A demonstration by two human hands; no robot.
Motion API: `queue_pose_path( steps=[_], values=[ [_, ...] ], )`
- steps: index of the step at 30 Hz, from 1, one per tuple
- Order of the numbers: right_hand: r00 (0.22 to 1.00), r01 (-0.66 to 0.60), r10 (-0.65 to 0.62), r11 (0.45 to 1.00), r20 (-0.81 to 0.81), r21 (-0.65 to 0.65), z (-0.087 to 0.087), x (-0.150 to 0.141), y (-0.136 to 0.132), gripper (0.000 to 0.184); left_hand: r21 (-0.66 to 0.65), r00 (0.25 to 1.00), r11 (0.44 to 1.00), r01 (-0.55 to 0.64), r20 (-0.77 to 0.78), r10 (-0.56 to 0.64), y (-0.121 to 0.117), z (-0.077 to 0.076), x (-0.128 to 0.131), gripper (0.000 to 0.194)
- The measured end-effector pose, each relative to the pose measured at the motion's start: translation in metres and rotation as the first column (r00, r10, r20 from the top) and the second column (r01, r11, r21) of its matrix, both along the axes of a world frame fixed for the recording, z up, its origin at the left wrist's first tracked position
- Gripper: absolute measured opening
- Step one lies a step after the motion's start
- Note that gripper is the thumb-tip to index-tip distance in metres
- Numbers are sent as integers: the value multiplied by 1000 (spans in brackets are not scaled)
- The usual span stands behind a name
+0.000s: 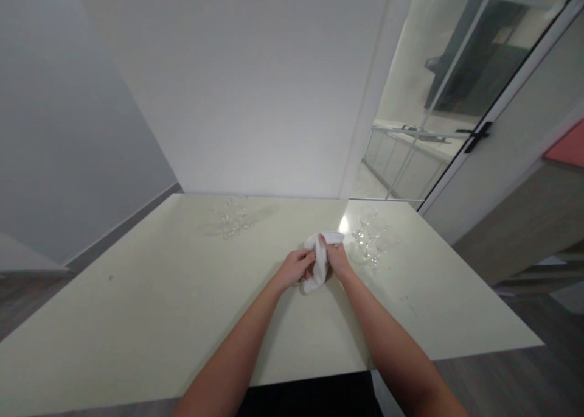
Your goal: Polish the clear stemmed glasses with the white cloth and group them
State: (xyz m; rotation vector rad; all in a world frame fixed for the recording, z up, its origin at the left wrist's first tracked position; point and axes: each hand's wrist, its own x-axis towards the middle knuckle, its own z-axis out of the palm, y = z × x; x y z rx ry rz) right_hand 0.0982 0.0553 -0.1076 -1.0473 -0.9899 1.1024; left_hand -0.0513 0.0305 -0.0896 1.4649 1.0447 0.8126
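Observation:
Over the middle of the table, both hands are closed together at a crumpled white cloth. My right hand grips the cloth, its thumb pressed into the upper folds. From the other side, my left hand has its fingers curled at the cloth's edge. Folds and fingers hide what it holds, and a clear thing there would be hard to make out. Just right of my right hand stands a cluster of several clear glasses. Another group of clear glasses is at the back left.
A white wall rises behind the table's far edge. To the right is a glass-paned door with a black handle. A wooden cabinet with a red item on top stands at the far right.

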Motion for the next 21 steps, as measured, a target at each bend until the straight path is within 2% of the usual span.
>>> queue_pose_path(
  steps=[3, 6, 8, 11, 13, 15, 19, 21],
  values=[
    [999, 22, -22, 1000, 29, -7, 0, -1, 1, 35, 7, 1000, 1000, -7, 14, 7, 0, -1, 0, 43],
    [999, 40, -39, 999, 27, -3, 5, -2, 0, 36, 38, 995, 997, -65, 75, 62, 1, -3, 1, 37],
    [1000, 17, -17, 1000, -15, -12, 10, -3, -3, 38, 56, 986, 993, -106, 138, 98, 0, -3, 0, 44],
    [988, -101, 95, 994, -118, -41, 17, -5, -9, 41, -5, 976, 997, -82, 201, 81, 0, -2, -1, 44],
    [961, -244, 231, 967, -152, -76, 20, -7, -13, 41, -67, 973, 997, -35, 226, 49, 0, 0, -2, 41],
    [943, -300, 280, 949, -178, -100, 20, -10, -14, 40, -75, 969, 997, -29, 242, 47, 1, 0, -1, 39],
    [960, -97, 71, 992, -269, -86, 16, -12, -12, 46, -16, 969, 997, -77, 234, 79, 0, 0, 3, 41],
    [956, -137, 104, 985, -275, -104, 16, -9, -13, 49, -116, 957, 993, 6, 289, 28, -3, 1, 4, 42]
  ],
)
